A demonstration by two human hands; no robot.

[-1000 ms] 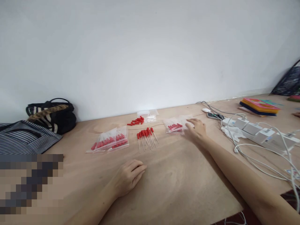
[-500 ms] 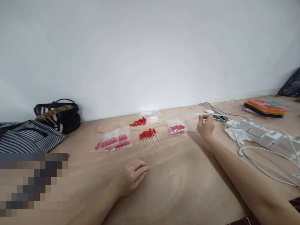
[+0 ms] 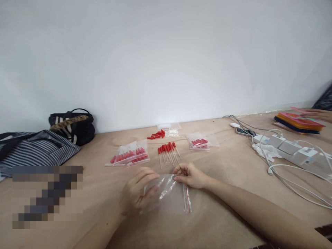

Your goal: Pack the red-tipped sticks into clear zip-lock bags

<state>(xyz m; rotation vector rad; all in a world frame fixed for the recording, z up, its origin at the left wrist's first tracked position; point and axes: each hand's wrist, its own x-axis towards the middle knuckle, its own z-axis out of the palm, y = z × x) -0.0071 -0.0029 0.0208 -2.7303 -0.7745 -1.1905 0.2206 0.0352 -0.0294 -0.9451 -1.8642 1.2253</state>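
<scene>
The wide wooden tabletop is bare in front, so much open room is left there for moving, though its near edge is cut off by the picture. On the right, a power strip with white cables is spread out, well apart from the hands. On the left, a striped bag is laid. Further back, filled bags of red-tipped droppers and a loose row of droppers are seen. The empty clear zip bag is held low over the tabletop, between both hands. It looks thin, light, soft and slippery, so it is best taken by its stiffer zip edge. The left hand is closed on its far side. The right hand is pinched on a top corner.
</scene>
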